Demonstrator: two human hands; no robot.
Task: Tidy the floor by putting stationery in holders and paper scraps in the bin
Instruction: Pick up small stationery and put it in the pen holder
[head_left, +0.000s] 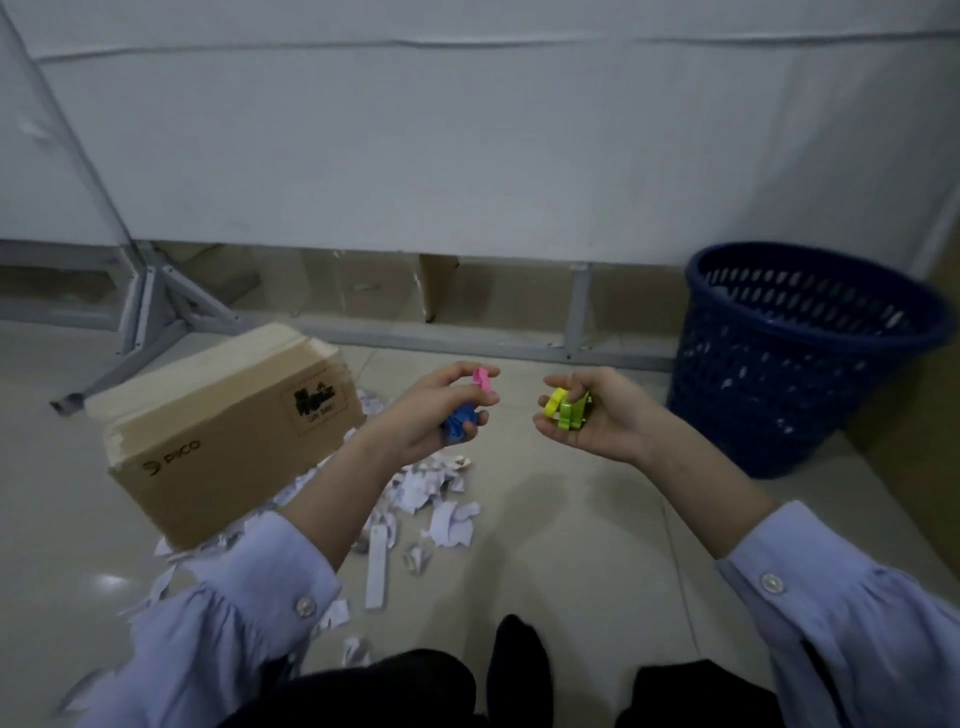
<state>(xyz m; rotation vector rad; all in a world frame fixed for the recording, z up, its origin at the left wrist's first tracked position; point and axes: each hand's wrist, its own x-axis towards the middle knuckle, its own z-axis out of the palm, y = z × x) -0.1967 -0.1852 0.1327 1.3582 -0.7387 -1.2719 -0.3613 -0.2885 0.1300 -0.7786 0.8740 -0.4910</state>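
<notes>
My left hand (436, 415) is raised over the floor, pinching a pink clip (483, 382) at the fingertips with a blue clip (460, 426) tucked in the palm. My right hand (592, 415), palm up, holds a yellow clip (555, 402) and a green clip (574, 415). White paper scraps (431, 499) lie scattered on the tiled floor below my hands. A dark blue mesh bin (800, 358) stands at the right, with a few scraps showing through its wall.
A closed cardboard box (223, 431) rests tilted on the floor at the left, with scraps beside it. Grey metal frame legs (156, 312) run along the white wall behind. A long white paper strip (376, 566) lies near my knees.
</notes>
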